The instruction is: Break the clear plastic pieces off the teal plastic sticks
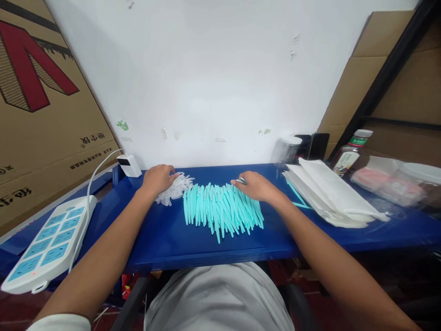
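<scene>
A dense row of slim turquoise sticks, shaped like eyebrow razors, lies across the blue table in front of me. At its left end is a loose heap of small clear plastic sleeves. My left hand rests at that heap with its fingers curled and thumb close to the index finger; what they hold, if anything, is too small to make out. Above the row's right part, my right hand is closed in a pinch on one slim stick, whose end shows between thumb and fingers.
A white power strip and a white charger with a cable are at left. On the right are white paper bags, a bottle, a lidded clear jar and a pink packet. Cardboard and a white wall border the table.
</scene>
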`<state>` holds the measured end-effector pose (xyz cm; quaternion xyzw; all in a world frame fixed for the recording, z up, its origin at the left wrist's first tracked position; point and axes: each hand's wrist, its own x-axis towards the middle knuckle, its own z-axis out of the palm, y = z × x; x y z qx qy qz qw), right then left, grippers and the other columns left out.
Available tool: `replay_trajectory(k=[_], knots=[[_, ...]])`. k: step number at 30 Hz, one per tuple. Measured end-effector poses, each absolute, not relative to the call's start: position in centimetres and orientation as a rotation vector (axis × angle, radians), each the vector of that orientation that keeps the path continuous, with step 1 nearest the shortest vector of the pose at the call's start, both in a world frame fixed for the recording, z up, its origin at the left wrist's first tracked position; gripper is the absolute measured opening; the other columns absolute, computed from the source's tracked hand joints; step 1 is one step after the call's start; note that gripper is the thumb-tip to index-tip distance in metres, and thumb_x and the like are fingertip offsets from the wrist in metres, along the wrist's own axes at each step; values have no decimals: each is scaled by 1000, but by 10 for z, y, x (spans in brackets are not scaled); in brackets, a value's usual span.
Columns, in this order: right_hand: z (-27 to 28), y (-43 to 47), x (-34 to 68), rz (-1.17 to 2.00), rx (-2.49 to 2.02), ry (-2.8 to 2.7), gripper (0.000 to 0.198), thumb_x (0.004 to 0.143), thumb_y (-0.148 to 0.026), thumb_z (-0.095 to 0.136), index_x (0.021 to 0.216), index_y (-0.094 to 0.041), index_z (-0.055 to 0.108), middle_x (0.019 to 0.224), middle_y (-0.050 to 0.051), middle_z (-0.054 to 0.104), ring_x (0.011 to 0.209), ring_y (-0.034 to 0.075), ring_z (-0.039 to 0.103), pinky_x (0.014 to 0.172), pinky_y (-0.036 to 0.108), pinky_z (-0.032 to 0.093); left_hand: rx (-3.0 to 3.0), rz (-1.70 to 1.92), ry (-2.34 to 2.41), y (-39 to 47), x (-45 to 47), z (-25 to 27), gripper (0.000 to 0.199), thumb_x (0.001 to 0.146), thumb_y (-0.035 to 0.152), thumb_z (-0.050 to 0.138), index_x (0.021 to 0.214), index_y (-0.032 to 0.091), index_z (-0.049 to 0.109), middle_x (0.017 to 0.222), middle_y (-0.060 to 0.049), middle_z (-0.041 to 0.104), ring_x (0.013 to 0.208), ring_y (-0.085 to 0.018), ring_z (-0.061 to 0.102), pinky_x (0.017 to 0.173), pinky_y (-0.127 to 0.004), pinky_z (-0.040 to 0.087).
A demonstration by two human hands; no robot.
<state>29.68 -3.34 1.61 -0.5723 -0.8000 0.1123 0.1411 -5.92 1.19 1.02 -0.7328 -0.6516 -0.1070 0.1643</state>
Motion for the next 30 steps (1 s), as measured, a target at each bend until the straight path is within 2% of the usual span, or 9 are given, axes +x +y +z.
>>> replay_trajectory(k=[3,5,8,11,17,19,22,25,30], knots=[[13,-35,296,508,-1417,-2287,36,99,-51,59,110,-18,60,104,14,72,91,26,68,69,32,45,-2217,-739,-1600,-2,-32,14,40,100,51,56,110,18,76,100,-13,72,94,-29,67,77,-35,50],[9,-37,294,644,-1265,-2278,41,98,-50,61,124,-18,53,107,12,70,92,25,67,75,33,48,-2471,-1084,-1385,-18,-3,14,38,101,51,57,105,18,75,90,-8,70,78,-20,64,73,-31,50],[5,-40,289,686,-1108,-2294,44,96,-41,63,130,-19,46,102,9,67,85,23,64,73,33,48,-2735,-1334,-1001,-45,42,9,33,99,47,64,113,19,73,90,-5,69,76,-16,63,73,-29,51],[6,-46,283,688,-992,-2339,44,89,-25,64,128,-19,43,99,6,65,80,21,62,68,31,44,-2784,-1319,-823,-61,69,-1,33,99,41,67,123,18,71,88,-5,69,79,-17,62,75,-31,50],[11,-56,272,753,-922,-2377,43,85,-18,60,125,-20,43,84,-1,60,71,18,57,60,28,37,-2807,-1505,-842,-65,76,-7,16,100,30,66,100,18,76,84,-5,72,70,-15,62,71,-29,50],[13,-56,273,726,-885,-2388,36,87,-20,61,120,-20,46,87,0,61,71,17,57,62,28,38,-2830,-1544,-916,-64,74,-4,16,98,32,68,97,19,77,84,-5,74,71,-15,64,71,-29,51],[16,-52,280,659,-890,-2409,26,92,-35,65,110,-20,53,86,2,64,75,19,59,64,29,38,-2831,-1674,-1122,-58,68,0,20,96,37,71,94,18,77,85,-5,76,77,-17,69,73,-29,54],[18,-46,289,751,-931,-2361,32,98,-51,60,106,-20,57,78,1,68,69,18,61,62,28,39,-2815,-1870,-1332,-45,55,1,27,92,43,74,91,16,76,81,-6,75,75,-18,70,71,-29,56],[19,-38,294,731,-897,-2373,39,105,-50,49,89,-18,65,71,2,69,62,15,57,64,28,40,-2812,-2046,-1508,-29,41,-1,37,84,50,80,90,14,75,73,-6,73,67,-18,70,62,-28,57]])
